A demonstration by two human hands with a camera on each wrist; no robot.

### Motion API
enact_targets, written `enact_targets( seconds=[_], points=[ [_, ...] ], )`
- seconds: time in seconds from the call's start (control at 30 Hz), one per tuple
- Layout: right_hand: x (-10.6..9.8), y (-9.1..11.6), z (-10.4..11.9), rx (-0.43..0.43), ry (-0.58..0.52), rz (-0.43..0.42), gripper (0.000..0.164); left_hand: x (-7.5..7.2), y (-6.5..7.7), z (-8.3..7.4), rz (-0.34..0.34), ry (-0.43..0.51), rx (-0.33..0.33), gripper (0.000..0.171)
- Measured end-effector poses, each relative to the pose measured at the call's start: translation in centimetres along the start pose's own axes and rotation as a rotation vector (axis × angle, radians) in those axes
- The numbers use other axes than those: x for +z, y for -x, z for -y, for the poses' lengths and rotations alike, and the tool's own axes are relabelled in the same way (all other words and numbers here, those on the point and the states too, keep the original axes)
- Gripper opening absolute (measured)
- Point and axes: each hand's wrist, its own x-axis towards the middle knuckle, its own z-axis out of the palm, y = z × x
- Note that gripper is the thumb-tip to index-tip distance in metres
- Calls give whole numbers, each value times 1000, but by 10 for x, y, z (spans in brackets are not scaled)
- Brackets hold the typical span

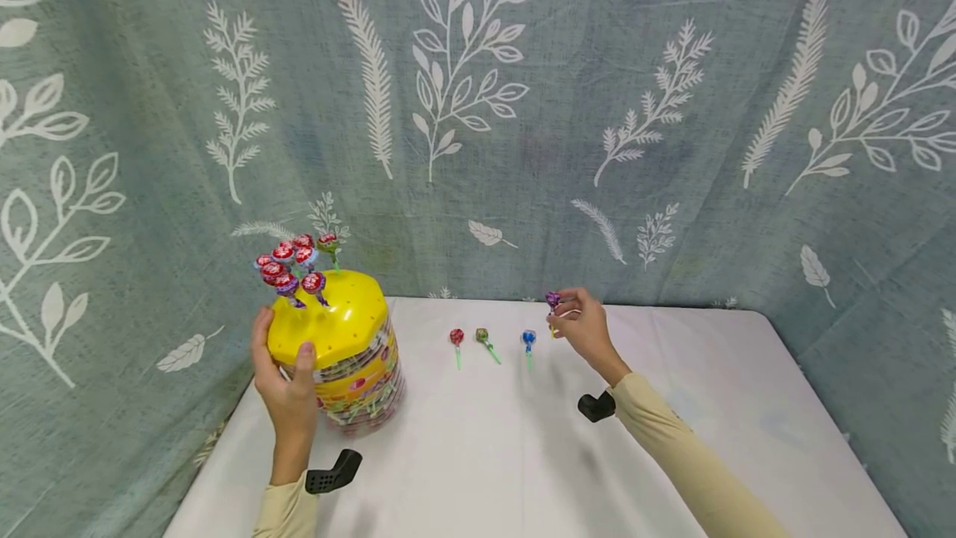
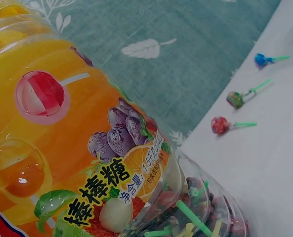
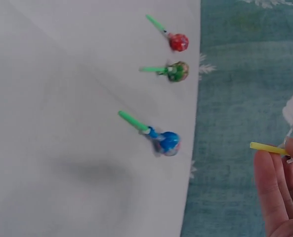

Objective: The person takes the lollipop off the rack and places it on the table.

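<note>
Purple lollipop (image 1: 553,299) is near the tabletop's (image 1: 448,455) far edge, pinched by the right hand (image 1: 586,329); the left hand (image 1: 287,397), curved wide, grips the yellow lid (image 1: 349,310). I judge this a transfer step; next calls for aiming the stick (image 3: 267,147).

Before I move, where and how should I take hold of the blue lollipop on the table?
I'd pinch the blue lollipop by its green stick, coming from your side of the table. It lies with its round head toward the curtain and the slim stick pointing roughly at you.
</note>
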Motion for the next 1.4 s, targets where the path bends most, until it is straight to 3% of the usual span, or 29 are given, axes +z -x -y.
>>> enact_targets(
  seconds=[0.53,0.8,0.93,1.1,1.4],
  points=[
    [8,-1,-43,104,107,-49,40,2,1,2,-25,15,1,64],
    [11,-5,-62,123,200,-66,38,-4,1,39,-13,18,-6,65],
    [13,-7,-71,156,263,-58,37,-5,0,43,-9,13,-1,66],
    [15,-8,-82,190,362,-56,37,-4,0,36,-12,27,-15,66],
    [14,-7,-85,205,390,-19,39,2,0,-1,-14,12,-22,64]
  ],
)
